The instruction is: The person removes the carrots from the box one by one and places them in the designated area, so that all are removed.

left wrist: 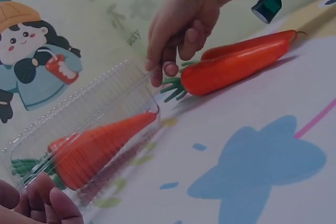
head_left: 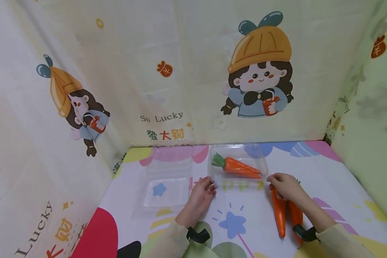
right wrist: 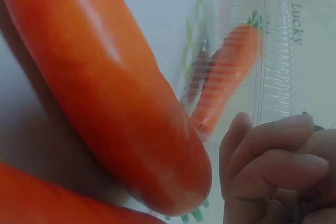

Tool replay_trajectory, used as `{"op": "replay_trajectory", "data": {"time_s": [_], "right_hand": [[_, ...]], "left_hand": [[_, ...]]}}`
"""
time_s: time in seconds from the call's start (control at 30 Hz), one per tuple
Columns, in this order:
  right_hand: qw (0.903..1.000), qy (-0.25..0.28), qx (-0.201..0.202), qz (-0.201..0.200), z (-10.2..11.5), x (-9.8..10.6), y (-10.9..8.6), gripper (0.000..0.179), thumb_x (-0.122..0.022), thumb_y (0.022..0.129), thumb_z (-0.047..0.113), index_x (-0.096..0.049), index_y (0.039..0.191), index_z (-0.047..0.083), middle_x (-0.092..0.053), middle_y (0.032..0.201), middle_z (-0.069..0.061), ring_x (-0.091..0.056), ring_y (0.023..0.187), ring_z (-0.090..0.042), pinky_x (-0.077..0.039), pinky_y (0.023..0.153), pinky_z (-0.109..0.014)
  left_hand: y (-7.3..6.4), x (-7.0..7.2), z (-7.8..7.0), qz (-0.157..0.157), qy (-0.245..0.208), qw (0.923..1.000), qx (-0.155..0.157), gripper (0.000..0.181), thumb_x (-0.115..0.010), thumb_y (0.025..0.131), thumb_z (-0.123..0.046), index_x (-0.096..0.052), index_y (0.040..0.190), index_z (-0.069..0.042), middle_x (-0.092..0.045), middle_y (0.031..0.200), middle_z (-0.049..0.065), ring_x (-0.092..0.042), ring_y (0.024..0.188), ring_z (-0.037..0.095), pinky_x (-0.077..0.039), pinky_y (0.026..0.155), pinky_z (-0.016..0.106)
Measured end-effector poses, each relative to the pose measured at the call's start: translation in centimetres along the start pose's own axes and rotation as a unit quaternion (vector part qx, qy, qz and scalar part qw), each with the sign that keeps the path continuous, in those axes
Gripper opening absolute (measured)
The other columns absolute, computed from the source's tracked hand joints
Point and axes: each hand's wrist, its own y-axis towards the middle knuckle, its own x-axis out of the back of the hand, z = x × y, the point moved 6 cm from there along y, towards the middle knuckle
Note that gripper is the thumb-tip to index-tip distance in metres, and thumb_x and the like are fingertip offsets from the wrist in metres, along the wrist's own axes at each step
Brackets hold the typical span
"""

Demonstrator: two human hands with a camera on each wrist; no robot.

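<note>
A clear plastic box (head_left: 238, 172) with its lid down holds orange carrots (head_left: 238, 165) with short green tops. My left hand (head_left: 200, 195) is at its front left corner, thumb and fingertips pinching the rim in the left wrist view. At the front right corner, my right hand (head_left: 285, 186) pinches the rim between thumb and index finger, its other fingers curled. Under the right hand and wrist lie two loose carrots, a left one (head_left: 279, 215) and a right one (head_left: 296, 215), tips toward me; their tops are partly hidden by the hand.
Left of the closed box, a second clear box (head_left: 142, 193) stands open with its lid folded back. A patterned cloth (head_left: 232, 224) covers the table. Printed curtains (head_left: 193, 71) rise along the back and both sides.
</note>
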Motion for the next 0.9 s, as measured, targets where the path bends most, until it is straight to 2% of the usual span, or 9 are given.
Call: {"op": "replay_trajectory", "data": {"time_s": [0.13,0.3,0.5,0.67,0.8,0.9], "right_hand": [[0.9999,-0.007,0.007,-0.003,-0.1,-0.4,-0.3,0.034,-0.048,0.107,0.021,-0.063,0.113,-0.009,-0.066,0.081,-0.008,-0.050,0.048,-0.015,-0.043,0.045,-0.029],[0.9999,-0.011,0.000,0.000,-0.6,-1.0,-1.1,0.037,-0.042,0.109,0.023,-0.058,0.114,-0.009,-0.063,0.079,-0.007,-0.050,0.051,-0.016,-0.043,0.047,-0.029],[0.9996,-0.027,0.008,-0.009,-0.5,-1.5,-2.4,0.035,-0.038,0.109,0.027,-0.056,0.105,-0.003,-0.059,0.074,-0.005,-0.049,0.054,-0.017,-0.041,0.048,-0.028],[0.9999,0.001,0.012,-0.002,-0.5,-2.6,-3.6,0.029,-0.042,0.110,0.024,-0.054,0.105,-0.002,-0.059,0.074,-0.004,-0.045,0.048,-0.016,-0.040,0.044,-0.028],[0.9997,0.024,-0.001,-0.001,-0.6,-3.6,-4.4,0.027,-0.045,0.110,0.023,-0.054,0.107,-0.001,-0.058,0.074,-0.004,-0.049,0.048,-0.017,-0.044,0.045,-0.028],[0.9978,0.065,-0.011,0.011,-0.6,-4.1,-4.7,0.026,-0.045,0.111,0.024,-0.051,0.110,-0.002,-0.058,0.077,-0.006,-0.054,0.052,-0.019,-0.048,0.048,-0.028]], "left_hand": [[-0.7,0.0,0.2,-0.007,0.025,0.9995,-0.016,0.013,-0.038,0.110,-0.010,-0.046,0.119,-0.004,-0.054,0.100,0.004,-0.054,0.088,0.018,-0.044,0.077,0.026],[-2.3,-0.1,1.0,-0.001,0.066,0.9971,-0.038,0.012,-0.036,0.111,-0.010,-0.045,0.117,-0.003,-0.054,0.102,0.005,-0.056,0.086,0.017,-0.046,0.076,0.027],[-3.9,0.3,1.2,0.015,0.132,0.9887,-0.069,0.016,-0.037,0.110,-0.009,-0.044,0.122,0.000,-0.056,0.108,0.007,-0.058,0.086,0.016,-0.049,0.079,0.027],[-4.8,1.5,0.9,0.032,0.158,0.9845,-0.069,0.016,-0.036,0.110,-0.010,-0.042,0.121,0.001,-0.056,0.111,0.009,-0.057,0.087,0.017,-0.048,0.077,0.025],[-5.2,2.4,0.9,0.047,0.165,0.9832,-0.061,0.015,-0.036,0.110,-0.009,-0.042,0.121,0.000,-0.055,0.112,0.008,-0.057,0.090,0.016,-0.047,0.077,0.025],[-5.4,2.7,0.8,0.055,0.162,0.9833,-0.061,0.015,-0.036,0.110,-0.010,-0.041,0.122,-0.001,-0.054,0.113,0.007,-0.055,0.091,0.016,-0.046,0.076,0.026]]}}
